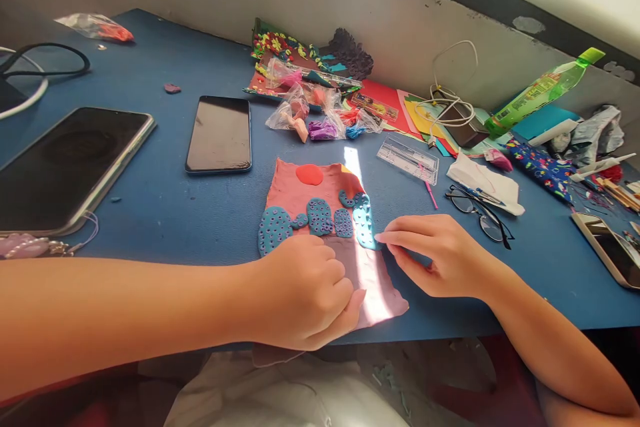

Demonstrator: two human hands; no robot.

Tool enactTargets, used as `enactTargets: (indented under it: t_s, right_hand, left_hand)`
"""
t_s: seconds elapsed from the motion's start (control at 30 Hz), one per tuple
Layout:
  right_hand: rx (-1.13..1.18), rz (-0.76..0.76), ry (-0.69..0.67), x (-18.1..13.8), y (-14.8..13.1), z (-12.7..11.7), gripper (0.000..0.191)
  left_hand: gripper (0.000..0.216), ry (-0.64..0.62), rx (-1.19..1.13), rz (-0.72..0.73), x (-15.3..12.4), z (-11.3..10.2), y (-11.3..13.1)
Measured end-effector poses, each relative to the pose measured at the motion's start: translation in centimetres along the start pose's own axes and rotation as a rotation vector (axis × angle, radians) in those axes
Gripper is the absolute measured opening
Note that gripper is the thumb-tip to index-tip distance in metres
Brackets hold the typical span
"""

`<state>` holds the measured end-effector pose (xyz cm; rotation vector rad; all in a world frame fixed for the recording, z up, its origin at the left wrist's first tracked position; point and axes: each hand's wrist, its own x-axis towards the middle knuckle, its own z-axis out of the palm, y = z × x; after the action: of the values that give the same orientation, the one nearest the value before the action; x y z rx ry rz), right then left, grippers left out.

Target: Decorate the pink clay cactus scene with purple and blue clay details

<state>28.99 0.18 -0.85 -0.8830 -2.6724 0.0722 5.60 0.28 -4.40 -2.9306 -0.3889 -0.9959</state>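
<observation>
- Here we are at a rectangular pink-and-mauve clay sheet [290, 195], lying flat near the front edge of the blue tabletop [165, 220], a strip of sunlight across it.
- Across its middle we see a row of blue clay shapes with small purple rings [319, 215]; above them sits a flat red clay disc [309, 174].
- Our left hand [313, 293] is curled into a fist over the lower part; whether it grips anything, we cannot tell.
- Our right hand [440, 255] has its fingers drawn narrow, tips at the sheet's right edge, beside the sunlit end shape; we can't make out anything pinched there.
- So the step in hand, we judge, is detail work on the clay picture.
- The next move seems to call for light fingertip pressure, a steady left hand, and care not to smudge those rings.
</observation>
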Motion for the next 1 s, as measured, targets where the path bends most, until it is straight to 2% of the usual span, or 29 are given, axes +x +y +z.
enactTargets:
  t_s: [0.17,0.43,0.77,0.87,0.93,1.0]
  right_hand:
    - [-0.005,-0.01,0.007,0.0,-0.1,0.0,0.019]
    - [0.038,0.13,0.044,0.2,-0.1,0.7,0.009]
    - [0.074,0.161,0.055,0.2,-0.1,0.7,0.009]
    - [-0.03,0.312,0.139,0.2,1.3,0.1,0.014]
    - [-0.219,0.537,0.189,0.3,2.8,-0.3,0.019]
    - [-0.437,0.83,0.123,0.4,4.3,-0.7,0.026]
  left_hand:
    - [0.041,-0.007,-0.003,-0.001,-0.1,0.1,0.0]
    - [0.04,-0.018,-0.004,0.0,-0.1,0.1,0.0]
    - [0.041,-0.026,-0.002,0.001,-0.1,-0.1,0.0]
    - [0.041,-0.037,-0.014,0.011,-0.1,-0.1,-0.1]
    - [0.042,-0.043,-0.017,0.014,-0.1,-0.1,-0.1]
    - [0.042,-0.046,-0.01,0.014,-0.1,-0.2,-0.2]
